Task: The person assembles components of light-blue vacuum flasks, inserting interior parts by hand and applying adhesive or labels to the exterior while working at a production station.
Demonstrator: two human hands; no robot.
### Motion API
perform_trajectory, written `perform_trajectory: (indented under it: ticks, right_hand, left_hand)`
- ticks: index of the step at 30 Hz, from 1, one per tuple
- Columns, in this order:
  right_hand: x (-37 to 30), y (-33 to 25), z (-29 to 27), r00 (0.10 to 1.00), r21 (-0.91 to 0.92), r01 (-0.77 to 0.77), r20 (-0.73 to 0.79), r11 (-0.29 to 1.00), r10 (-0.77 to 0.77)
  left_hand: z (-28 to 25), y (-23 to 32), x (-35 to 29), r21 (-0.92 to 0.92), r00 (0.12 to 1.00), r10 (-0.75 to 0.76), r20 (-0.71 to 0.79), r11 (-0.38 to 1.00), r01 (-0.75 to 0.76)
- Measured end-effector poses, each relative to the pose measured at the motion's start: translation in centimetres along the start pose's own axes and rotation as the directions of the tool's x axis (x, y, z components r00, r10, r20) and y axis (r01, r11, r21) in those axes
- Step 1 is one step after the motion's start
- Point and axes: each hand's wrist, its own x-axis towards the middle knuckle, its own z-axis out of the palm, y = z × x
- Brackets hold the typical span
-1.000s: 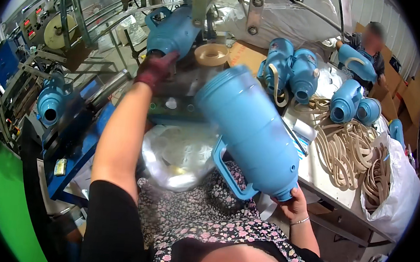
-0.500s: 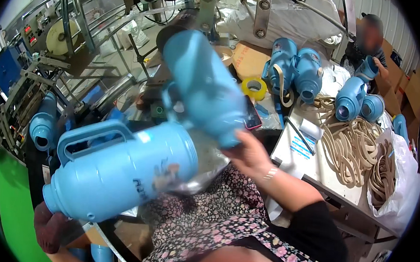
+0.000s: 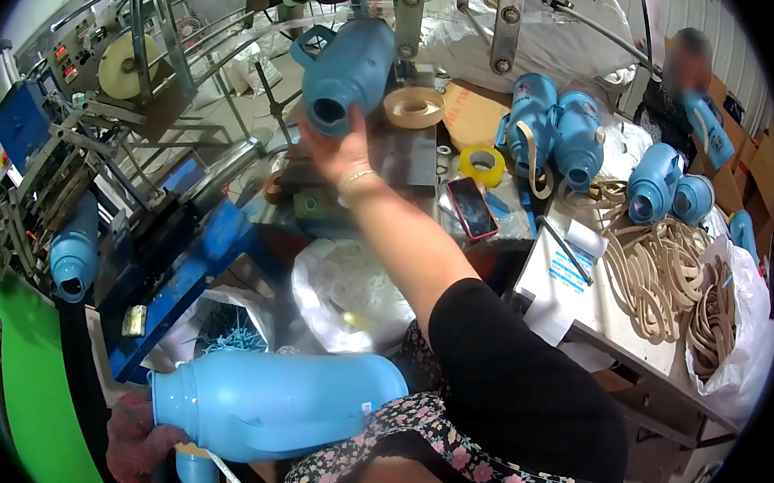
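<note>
My left hand (image 3: 138,439), in a dark red glove, is closed around the neck of a light-blue flask casing (image 3: 277,400). This casing lies sideways in front of my body, its handle turned down toward me. Stretched far forward, my bare right hand (image 3: 337,153) grips the neck rim of a second blue flask casing (image 3: 354,64). Its open mouth tilts down toward me and its handle is at the left. The base of that casing is beside the metal machine parts at the back; whether it rests on something there cannot be made out.
A machine frame with a tape reel (image 3: 126,66) stands left, near another flask casing (image 3: 74,256). Right of centre are yellow tape (image 3: 482,165), a phone (image 3: 472,208), several more casings and coiled beige straps (image 3: 649,278). A blue bracket (image 3: 191,286) juts forward. A co-worker (image 3: 670,104) holds a casing.
My right hand has carried its casing forward and away, to the back machine. My left hand has drawn its casing lower and closer, and turned it so the printed side no longer shows.
</note>
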Motion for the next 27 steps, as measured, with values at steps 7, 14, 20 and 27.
perform_trajectory:
  ticks: [7,14,20,27]
  right_hand:
    - [0.7,0.7,-0.8,0.992,0.124,-0.018,0.123,0.992,0.002]
    - [-1.3,-2.2,-2.6,0.99,-0.199,-0.132,0.018,0.971,0.139]
    - [-22.9,-15.8,-6.5,0.981,-0.923,0.033,0.103,-0.382,-0.165]
    - [-49.8,-41.4,-9.5,0.503,-0.299,-0.62,0.558,-0.726,-0.66]
  left_hand:
    - [1.2,4.7,2.4,-0.109,0.957,-0.275,-0.091,0.958,0.265]
    - [0.7,-1.7,4.9,0.94,0.733,0.656,-0.181,0.335,-0.068]
    - [6.5,11.2,12.4,0.775,0.04,0.999,0.026,0.005,-0.632]
    - [6.6,10.8,13.6,0.185,0.743,0.667,0.047,0.726,-0.663]
